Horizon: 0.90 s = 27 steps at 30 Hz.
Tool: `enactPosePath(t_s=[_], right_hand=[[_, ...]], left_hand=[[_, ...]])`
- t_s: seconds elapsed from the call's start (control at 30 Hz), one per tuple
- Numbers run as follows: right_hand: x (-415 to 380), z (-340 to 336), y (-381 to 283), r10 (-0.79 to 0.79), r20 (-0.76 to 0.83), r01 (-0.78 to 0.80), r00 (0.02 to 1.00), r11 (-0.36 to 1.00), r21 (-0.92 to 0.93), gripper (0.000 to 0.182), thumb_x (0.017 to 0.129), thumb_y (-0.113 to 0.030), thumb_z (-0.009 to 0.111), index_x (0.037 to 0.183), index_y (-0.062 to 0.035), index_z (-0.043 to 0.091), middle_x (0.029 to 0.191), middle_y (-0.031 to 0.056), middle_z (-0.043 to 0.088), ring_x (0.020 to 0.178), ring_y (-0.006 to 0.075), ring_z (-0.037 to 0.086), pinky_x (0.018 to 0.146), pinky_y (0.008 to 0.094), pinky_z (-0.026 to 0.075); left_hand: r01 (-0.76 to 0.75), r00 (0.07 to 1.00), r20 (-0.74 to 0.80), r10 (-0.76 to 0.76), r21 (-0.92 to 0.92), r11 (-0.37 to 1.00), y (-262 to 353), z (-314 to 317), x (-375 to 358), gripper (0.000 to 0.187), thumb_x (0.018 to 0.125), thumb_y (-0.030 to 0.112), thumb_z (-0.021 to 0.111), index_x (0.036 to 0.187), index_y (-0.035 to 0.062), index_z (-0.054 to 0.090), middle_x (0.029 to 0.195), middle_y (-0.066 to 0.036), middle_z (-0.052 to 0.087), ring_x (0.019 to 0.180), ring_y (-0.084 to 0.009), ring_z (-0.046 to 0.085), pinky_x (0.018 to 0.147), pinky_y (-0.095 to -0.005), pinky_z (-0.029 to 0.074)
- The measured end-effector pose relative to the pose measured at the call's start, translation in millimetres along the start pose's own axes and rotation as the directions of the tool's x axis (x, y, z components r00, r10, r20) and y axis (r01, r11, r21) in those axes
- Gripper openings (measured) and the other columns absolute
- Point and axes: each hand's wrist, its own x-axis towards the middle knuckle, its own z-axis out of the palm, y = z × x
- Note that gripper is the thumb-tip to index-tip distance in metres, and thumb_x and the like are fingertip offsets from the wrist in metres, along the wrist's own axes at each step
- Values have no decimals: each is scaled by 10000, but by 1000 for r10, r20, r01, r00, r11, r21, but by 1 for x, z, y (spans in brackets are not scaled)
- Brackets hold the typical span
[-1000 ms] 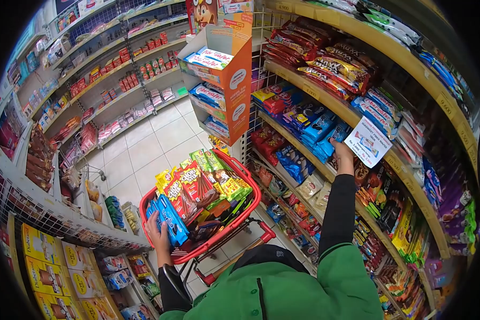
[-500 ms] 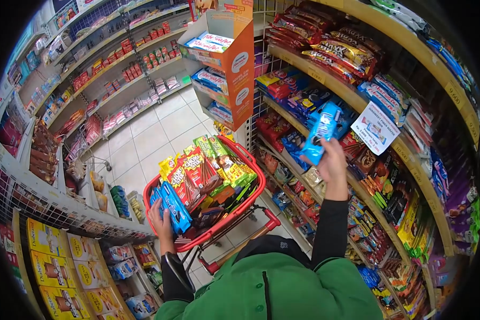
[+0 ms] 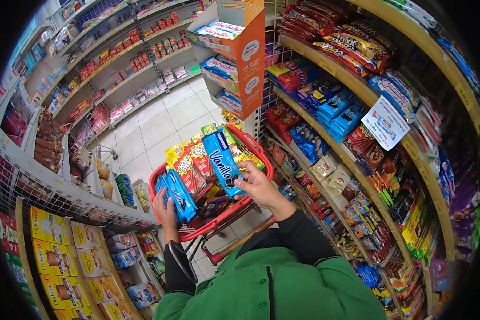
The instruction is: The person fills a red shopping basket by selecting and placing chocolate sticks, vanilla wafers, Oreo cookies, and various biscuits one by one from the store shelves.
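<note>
My right hand (image 3: 262, 188) grips the lower end of a blue vanilla biscuit pack (image 3: 218, 160) and holds it over the red shopping basket (image 3: 269, 168). At the basket's left side, my left hand (image 3: 165, 210) is closed around the edge of more blue vanilla biscuit packs (image 3: 180, 201). Red Choki Choki packs (image 3: 182, 173) and yellow-green snack packs lie behind them, partly covered by the raised pack. Darker packs (image 3: 214, 208) lie lower in the basket.
Tall snack shelves (image 3: 352, 88) curve along my right, with blue biscuit packs (image 3: 338, 114) on one tier and a white price sign (image 3: 385, 124). An orange cardboard display (image 3: 250, 69) stands ahead. Yellow boxes (image 3: 56, 258) line the lower left. White floor tiles (image 3: 170, 112) run beyond the basket.
My right hand has brought the blue biscuit pack left from the shelf to above the basket and turned its front upward. My left hand stays on its packs.
</note>
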Motion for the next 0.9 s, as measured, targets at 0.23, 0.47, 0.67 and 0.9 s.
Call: enactPosePath(t_s=[0.23, 0.47, 0.67, 0.9], right_hand=[[4, 7, 8, -95, 88, 97, 992, 995, -26, 441, 771, 78, 459, 1168, -59, 323, 1067, 92, 462, 924, 159, 502, 678, 283, 496], [21, 30, 34, -54, 120, 71, 991, 987, -147, 571, 704, 111, 546, 1199, -20, 292, 1083, 119, 454, 982, 186, 487, 827, 304, 438], [23, 48, 56, -206, 57, 189, 977, 710, -679, 220, 768, 7, 529, 987, 20, 530, 835, 71, 581, 741, 132, 564, 675, 263, 470], [17, 16, 5, -324, -68, 262, 944, 857, -444, 191, 786, -81, 552, 966, -15, 556, 897, 60, 589, 765, 102, 553, 686, 233, 447]], left_hand=[[6, 1000, 5, -6, 14, 1000, 4, -1, 1, 340, 773, 164, 481, 1088, 42, 512, 1118, -123, 478, 1065, -254, 393, 939, -351, 243], [-2, 1000, -1, 2, 1, 1000, -2, 1, 0, 346, 769, 185, 491, 1084, 44, 514, 1113, -120, 482, 1055, -258, 400, 935, -353, 248], [2, 1000, 3, -2, 32, 999, -2, 1, 0, 353, 773, 197, 485, 1092, 47, 508, 1122, -121, 475, 1068, -263, 390, 937, -361, 241], [-33, 999, -1, 33, -6, 999, -3, 1, 0, 361, 779, 224, 475, 1085, 35, 508, 1116, -127, 485, 1062, -267, 396, 943, -364, 236]])
